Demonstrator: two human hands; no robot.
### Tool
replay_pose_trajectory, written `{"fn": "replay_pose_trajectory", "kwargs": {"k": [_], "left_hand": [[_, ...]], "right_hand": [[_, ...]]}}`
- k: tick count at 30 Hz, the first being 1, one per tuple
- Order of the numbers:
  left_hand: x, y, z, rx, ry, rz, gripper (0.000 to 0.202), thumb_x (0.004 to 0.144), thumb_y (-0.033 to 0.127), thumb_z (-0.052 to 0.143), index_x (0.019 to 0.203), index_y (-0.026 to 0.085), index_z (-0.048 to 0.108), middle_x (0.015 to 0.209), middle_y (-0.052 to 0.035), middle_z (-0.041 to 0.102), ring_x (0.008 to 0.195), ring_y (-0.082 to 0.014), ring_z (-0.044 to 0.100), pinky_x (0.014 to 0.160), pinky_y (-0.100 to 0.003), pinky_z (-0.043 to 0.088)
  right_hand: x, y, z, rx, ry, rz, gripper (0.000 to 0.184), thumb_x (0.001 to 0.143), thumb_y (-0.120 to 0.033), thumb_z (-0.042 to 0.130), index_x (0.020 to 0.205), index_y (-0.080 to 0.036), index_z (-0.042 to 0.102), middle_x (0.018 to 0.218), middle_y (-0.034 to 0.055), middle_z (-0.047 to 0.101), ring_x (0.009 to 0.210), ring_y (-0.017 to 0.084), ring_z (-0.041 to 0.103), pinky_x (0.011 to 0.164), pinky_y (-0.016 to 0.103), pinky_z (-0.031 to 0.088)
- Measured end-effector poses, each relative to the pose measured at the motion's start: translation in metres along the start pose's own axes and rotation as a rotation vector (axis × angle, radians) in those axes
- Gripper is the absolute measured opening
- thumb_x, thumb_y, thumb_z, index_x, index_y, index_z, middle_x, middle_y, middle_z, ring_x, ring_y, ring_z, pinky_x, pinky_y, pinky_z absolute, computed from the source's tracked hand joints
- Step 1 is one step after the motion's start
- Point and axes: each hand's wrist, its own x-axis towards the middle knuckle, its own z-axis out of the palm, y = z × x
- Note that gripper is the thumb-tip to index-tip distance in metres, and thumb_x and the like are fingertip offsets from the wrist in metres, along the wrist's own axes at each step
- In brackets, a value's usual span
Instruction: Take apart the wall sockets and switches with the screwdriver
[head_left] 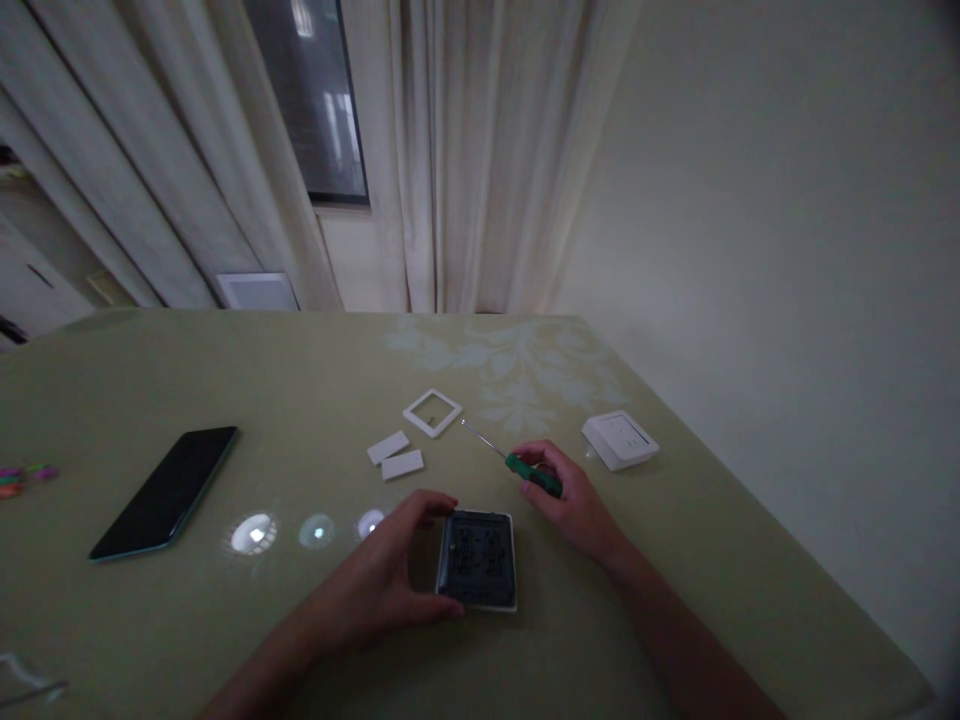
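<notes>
The open switch (pixel 478 558) lies flat on the worktop (pixel 300 380), close to the near edge, with its dark inside facing up. The left hand (pixel 382 585) grips its left side, with the thumb on the near edge and the fingers (pixel 427 503) curled over the far edge. It looks like this hold keeps the switch from sliding. The right hand (pixel 574 505) is just beside the switch, and its fingers are closed around the green handle of a screwdriver (pixel 531 474). The thin metal tip points up and away, not touching the switch. A little farther off lie a white square frame (pixel 447 422) and two small white covers (pixel 388 447), set apart like loose pieces. A whole white switch (pixel 620 439) sits near the right edge. A dark phone (pixel 166 490) lies well apart on the left. The worktop is pale green and shiny, with round spots of light (pixel 255 533). Behind it hang long pale curtains (pixel 465 150), with a dark window (pixel 307 100) and a plain wall (pixel 787 200).
</notes>
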Motion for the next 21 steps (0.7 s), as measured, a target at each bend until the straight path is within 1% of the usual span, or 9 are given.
{"fn": "replay_pose_trajectory", "kwargs": {"k": [4,8,10,12,13,17,21], "left_hand": [[0.0012,0.0028,-0.0041,-0.03,-0.053,-0.033,0.086,0.068,0.034,0.1,0.142,0.028,0.056,0.148,-0.0125,0.067,0.142,-0.039,0.061,0.123,-0.06,0.043],[-0.0017,0.0041,-0.0061,0.0,-0.081,-0.024,0.084,0.075,0.031,0.095,0.147,0.028,0.054,0.151,-0.013,0.066,0.142,-0.0383,0.061,0.123,-0.06,0.044],[-0.0029,0.0037,-0.0068,0.007,-0.089,-0.01,0.091,0.075,0.031,0.094,0.155,0.029,0.049,0.157,-0.014,0.062,0.146,-0.0391,0.059,0.124,-0.06,0.044],[-0.0029,0.003,-0.0075,0.028,-0.086,0.003,0.099,0.073,0.033,0.097,0.159,0.03,0.047,0.162,-0.0145,0.059,0.148,-0.0407,0.057,0.125,-0.06,0.044],[-0.0024,0.0026,-0.0077,0.045,-0.084,0.009,0.099,0.072,0.033,0.097,0.159,0.03,0.048,0.162,-0.0141,0.059,0.148,-0.0411,0.057,0.125,-0.06,0.045],[-0.0002,0.0023,-0.0079,0.078,-0.074,0.01,0.091,0.071,0.03,0.099,0.152,0.032,0.057,0.157,-0.0109,0.063,0.145,-0.0402,0.059,0.123,-0.059,0.046],[0.0008,0.0039,-0.0033,0.004,-0.05,0.014,0.088,0.069,0.031,0.101,0.147,0.033,0.06,0.15,-0.0095,0.068,0.134,-0.0378,0.067,0.117,-0.056,0.053]], "right_hand": [[-0.0004,0.0,0.0,0.001,-0.002,0.001,0.033,0.089,-0.027,0.069,0.122,-0.022,0.07,0.119,0.0106,0.077,0.112,0.027,0.074,0.099,0.043,0.057],[0.0008,0.0016,0.0001,0.003,-0.003,0.002,0.033,0.089,-0.027,0.069,0.122,-0.022,0.071,0.119,0.0108,0.078,0.111,0.027,0.075,0.099,0.043,0.057],[0.0014,0.0029,0.0001,0.004,-0.001,-0.002,0.033,0.089,-0.027,0.069,0.122,-0.022,0.071,0.119,0.0109,0.078,0.111,0.027,0.075,0.098,0.043,0.058],[0.0016,0.0038,-0.0001,0.003,0.007,-0.008,0.033,0.089,-0.027,0.069,0.122,-0.022,0.071,0.119,0.0107,0.079,0.11,0.027,0.075,0.098,0.043,0.058],[0.0015,0.0039,-0.0003,0.001,0.014,-0.011,0.033,0.089,-0.027,0.07,0.121,-0.022,0.072,0.119,0.0107,0.079,0.109,0.027,0.075,0.097,0.042,0.058],[0.0014,0.0014,-0.002,-0.015,0.06,-0.029,0.031,0.088,-0.026,0.071,0.119,-0.023,0.075,0.119,0.0097,0.079,0.102,0.026,0.076,0.092,0.042,0.06],[0.0022,-0.0035,-0.0054,-0.005,0.133,-0.073,0.028,0.083,-0.026,0.08,0.11,-0.024,0.081,0.114,0.0084,0.081,0.105,0.028,0.077,0.094,0.042,0.06]]}}
